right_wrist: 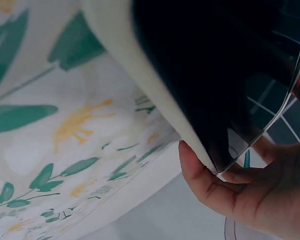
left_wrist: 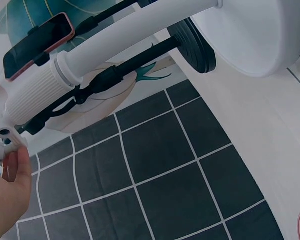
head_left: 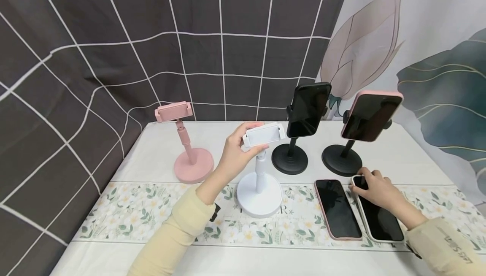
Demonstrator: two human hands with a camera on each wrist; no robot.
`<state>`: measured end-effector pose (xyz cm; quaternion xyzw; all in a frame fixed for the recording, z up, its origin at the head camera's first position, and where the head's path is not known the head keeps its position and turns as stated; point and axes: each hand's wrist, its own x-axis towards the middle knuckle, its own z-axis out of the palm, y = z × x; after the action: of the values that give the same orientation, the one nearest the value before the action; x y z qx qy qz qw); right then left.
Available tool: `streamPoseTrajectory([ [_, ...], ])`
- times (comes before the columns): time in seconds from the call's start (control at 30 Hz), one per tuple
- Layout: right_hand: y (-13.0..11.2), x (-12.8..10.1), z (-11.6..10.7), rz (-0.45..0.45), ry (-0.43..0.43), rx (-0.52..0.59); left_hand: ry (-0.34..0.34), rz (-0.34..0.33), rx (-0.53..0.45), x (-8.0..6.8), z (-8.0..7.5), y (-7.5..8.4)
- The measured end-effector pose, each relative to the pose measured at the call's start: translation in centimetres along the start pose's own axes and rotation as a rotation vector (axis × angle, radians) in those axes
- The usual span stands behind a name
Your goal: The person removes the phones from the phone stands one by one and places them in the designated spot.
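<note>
Left hand (head_left: 235,151) pinches the clamp head (head_left: 264,135) of the white phone stand (head_left: 260,174), fingers above, thumb below; stand's round base rests partly on the floral strip (head_left: 133,212). Right hand (head_left: 379,191) grips the far end of the white-cased phone (head_left: 379,221), screen up, thumb at its left edge. Pink-edged phone (head_left: 338,208) lies just left of it. Beyond: two black phone stands (head_left: 290,160), each bearing a phone; pink phone stand (head_left: 193,166) off left
</note>
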<state>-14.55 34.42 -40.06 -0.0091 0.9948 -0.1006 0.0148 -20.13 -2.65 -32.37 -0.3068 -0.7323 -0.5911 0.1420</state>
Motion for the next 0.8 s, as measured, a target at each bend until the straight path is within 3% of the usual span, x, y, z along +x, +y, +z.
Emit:
streamPoseTrajectory([
  [0.53, -1.3, -0.1, 1.4, 0.045, 0.002, -0.053, -0.004, 0.017, -0.003, 0.0, -0.2, 0.2],
  [0.67, -1.3, -0.1, 1.5, 0.063, -0.003, -0.058, -0.044, 0.004, -0.03, -0.1, -0.3, 0.0],
  [0.8, -1.4, -0.1, 1.6, 0.063, -0.006, -0.062, -0.119, -0.03, -0.134, -0.4, -0.5, -0.5],
])
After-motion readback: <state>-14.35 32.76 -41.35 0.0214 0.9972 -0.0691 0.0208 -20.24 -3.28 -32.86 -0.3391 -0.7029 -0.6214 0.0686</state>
